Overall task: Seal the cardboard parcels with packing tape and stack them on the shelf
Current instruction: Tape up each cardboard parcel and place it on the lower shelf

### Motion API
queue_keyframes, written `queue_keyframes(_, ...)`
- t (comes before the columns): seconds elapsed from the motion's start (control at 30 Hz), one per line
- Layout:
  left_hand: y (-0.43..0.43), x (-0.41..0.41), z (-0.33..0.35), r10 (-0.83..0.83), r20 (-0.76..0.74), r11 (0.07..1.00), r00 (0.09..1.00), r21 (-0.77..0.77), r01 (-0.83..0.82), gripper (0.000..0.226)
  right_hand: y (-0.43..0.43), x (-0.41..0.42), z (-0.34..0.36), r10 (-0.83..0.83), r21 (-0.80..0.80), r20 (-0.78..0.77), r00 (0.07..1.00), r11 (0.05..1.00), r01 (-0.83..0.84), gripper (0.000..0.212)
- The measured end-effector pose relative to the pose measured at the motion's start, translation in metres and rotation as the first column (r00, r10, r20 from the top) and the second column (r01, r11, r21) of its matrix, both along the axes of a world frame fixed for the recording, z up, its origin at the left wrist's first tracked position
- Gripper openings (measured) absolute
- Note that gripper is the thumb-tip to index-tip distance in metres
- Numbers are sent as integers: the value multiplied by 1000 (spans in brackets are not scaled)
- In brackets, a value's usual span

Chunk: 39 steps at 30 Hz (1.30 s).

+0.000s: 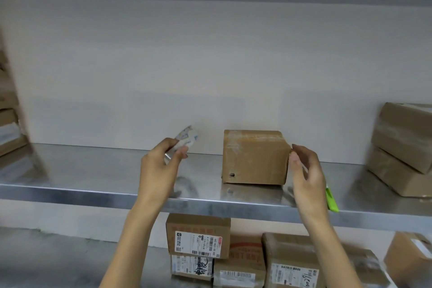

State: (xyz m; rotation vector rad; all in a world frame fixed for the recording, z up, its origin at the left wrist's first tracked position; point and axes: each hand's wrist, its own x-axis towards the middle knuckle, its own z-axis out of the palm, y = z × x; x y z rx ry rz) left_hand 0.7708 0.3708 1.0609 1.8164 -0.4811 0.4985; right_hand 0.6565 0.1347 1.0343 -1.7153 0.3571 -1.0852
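**Q:** Head view. Where does the parcel stand?

**A:** The cardboard parcel stands on the metal shelf, right of the middle and near the front edge. Its flaps are closed, and clear tape shines across its top and down its front face.

**Q:** And your hands?

**A:** My left hand is raised over the shelf, left of the parcel and apart from it. It pinches a roll of tape between the thumb and the curled fingers. My right hand is at the parcel's right side. Its fingers are loosely curved, a little spread, and hold nothing. The thumb tip lies at the upper right edge of the box; I cannot tell whether it touches.

**Q:** What else does the view show?

**A:** A green object lies at the shelf's front edge, just behind my right wrist and partly hidden by it. Two brown boxes are stacked at the shelf's right end. At the left end there are more boxes, too blurred to describe. Below the shelf's front edge, labelled parcels stand stacked side by side.
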Motion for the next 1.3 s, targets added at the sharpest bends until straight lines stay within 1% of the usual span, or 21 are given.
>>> queue_keyframes(0.07, 1, -7, 6, -47, 31, 999, 998, -12, 47, 7, 6, -1, -2, -102, -50, 114, 988, 993, 108, 21)
queue_keyframes(0.17, 3, -23, 14, -107, 45, 992, 993, -59, 110, 9, 16, -5, -4, -193, -98, 209, 959, 971, 217, 26)
queue_keyframes(0.27, 5, -42, 26, -150, 70, 980, 986, -122, 158, 12, 34, -19, 5, -208, -205, 276, 938, 941, 269, 23)
queue_keyframes(0.33, 7, -59, 34, -228, 89, 958, 970, -155, 239, 16, 56, -37, 18, -144, -263, 295, 945, 938, 225, 21)
queue_keyframes(0.4, 5, -80, 41, -370, 83, 912, 925, -157, 379, 25, 80, -55, 32, -12, -343, 307, 952, 931, 123, 24)
queue_keyframes(0.5, -5, -105, 42, -583, 60, 797, 810, -151, 585, 27, 102, -69, 46, 151, -545, 264, 953, 838, 18, 35)
queue_keyframes(0.57, -13, -112, 39, -686, 34, 718, 726, -123, 685, 25, 105, -70, 48, 189, -557, 208, 960, 830, -43, 38)
queue_keyframes(0.63, -19, -111, 33, -733, 2, 678, 681, -82, 730, 25, 102, -71, 47, 174, -510, 154, 973, 857, -73, 37)
queue_keyframes(0.7, -23, -104, 27, -734, -21, 679, 679, -40, 733, 28, 96, -74, 46, 163, -462, 82, 983, 880, -107, 35)
queue_keyframes(0.8, -28, -96, 22, -722, -53, 692, 690, -41, 721, 31, 83, -79, 46, 195, -408, -20, 981, 894, -186, 32)
queue_keyframes(0.83, -30, -95, 21, -706, -45, 708, 706, -40, 705, 30, 80, -81, 46, 209, -375, -35, 977, 904, -206, 34)
queue_keyframes(0.9, -35, -96, 18, -628, 33, 778, 777, -2, 628, 24, 79, -84, 44, 216, -304, -24, 976, 928, -213, 38)
queue_keyframes(0.97, -41, -99, 14, -490, 145, 871, 859, 47, 489, 21, 82, -87, 38, 162, -254, 11, 987, 955, -154, 44)
queue_keyframes(1.0, -43, -102, 12, -427, 179, 903, 886, 36, 428, 20, 85, -88, 35, 124, -232, 29, 992, 966, -114, 48)
queue_keyframes(1.1, -48, -113, 7, -339, 216, 937, 916, -14, 350, 13, 92, -85, 24, 26, -230, 95, 995, 973, -4, 59)
queue_keyframes(1.13, -49, -117, 6, -341, 197, 934, 919, -42, 356, 13, 94, -84, 20, -5, -234, 120, 993, 972, 33, 62)
queue_keyframes(1.2, -52, -123, 5, -390, 100, 905, 915, -140, 401, 15, 96, -82, 14, -74, -228, 146, 987, 968, 106, 74)
queue_keyframes(1.23, -53, -125, 5, -399, 66, 900, 915, -164, 404, 17, 98, -82, 12, -106, -230, 150, 983, 963, 139, 80)
queue_keyframes(1.3, -54, -127, 5, -358, 56, 922, 932, -140, 362, 23, 99, -82, 9, -140, -238, 165, 976, 955, 177, 87)
